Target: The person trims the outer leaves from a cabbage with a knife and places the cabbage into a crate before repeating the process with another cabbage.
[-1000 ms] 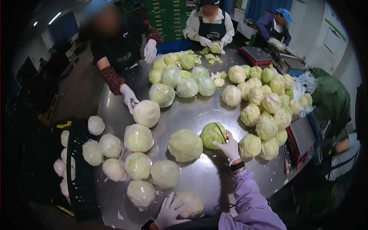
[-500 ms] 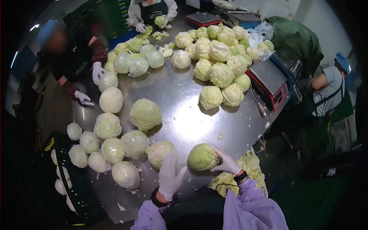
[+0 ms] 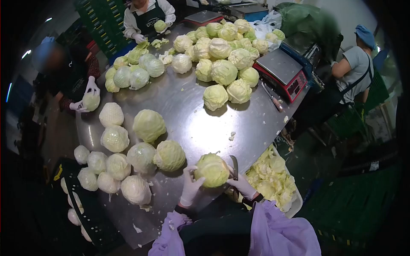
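A green cabbage (image 3: 211, 170) is between my gloved hands at the near edge of the steel table. My left hand (image 3: 191, 187) cups its left side, thumb across the front. On the cabbage's right, my right hand (image 3: 242, 186) is closed on a knife (image 3: 234, 165) whose dark blade points away from me; its handle is mostly hidden by the fingers. Just left of my left hand sits a bare cabbage (image 3: 169, 155), beside a film-wrapped cabbage (image 3: 142, 158). Another bare cabbage (image 3: 149, 125) stands behind them.
Several wrapped cabbages (image 3: 136, 190) cover the table's left, near a dark crate (image 3: 87, 209). A cabbage pile (image 3: 224, 71), a red scale (image 3: 282, 70) and another knife (image 3: 273, 97) lie farther back. A bin (image 3: 294, 205) holds leaves. Co-workers stand around the table.
My left hand has gone from open beside the cabbage to gripping its left side. The knife blade now shows upright in my right hand. A co-worker at left has lifted a cabbage.
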The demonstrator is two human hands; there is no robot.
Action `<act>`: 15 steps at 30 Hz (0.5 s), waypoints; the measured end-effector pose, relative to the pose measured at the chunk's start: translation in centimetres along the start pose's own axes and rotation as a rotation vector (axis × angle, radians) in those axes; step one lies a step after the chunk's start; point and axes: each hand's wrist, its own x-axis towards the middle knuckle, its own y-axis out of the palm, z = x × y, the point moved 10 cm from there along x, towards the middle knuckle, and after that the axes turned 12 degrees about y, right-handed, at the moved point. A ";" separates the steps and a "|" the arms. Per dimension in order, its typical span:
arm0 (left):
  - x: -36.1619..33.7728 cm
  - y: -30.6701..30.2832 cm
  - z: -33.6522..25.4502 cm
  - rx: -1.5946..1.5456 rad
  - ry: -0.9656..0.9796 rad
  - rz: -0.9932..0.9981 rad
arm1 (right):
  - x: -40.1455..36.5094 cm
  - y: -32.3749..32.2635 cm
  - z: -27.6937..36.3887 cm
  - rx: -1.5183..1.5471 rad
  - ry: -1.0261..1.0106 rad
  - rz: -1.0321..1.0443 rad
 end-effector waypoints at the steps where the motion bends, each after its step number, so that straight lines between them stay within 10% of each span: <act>1: -0.5 -0.6 -0.5 0.007 -0.003 -0.009 | 0.5 -0.2 -0.1 0.003 0.007 0.008; 7: -2.9 -0.5 -6.9 1.142 0.321 0.193 | 1.4 -0.1 -1.5 -0.136 0.227 0.001; 15: -2.5 2.2 -5.8 1.113 0.024 0.250 | -5.4 0.2 -6.0 -0.350 0.416 -0.166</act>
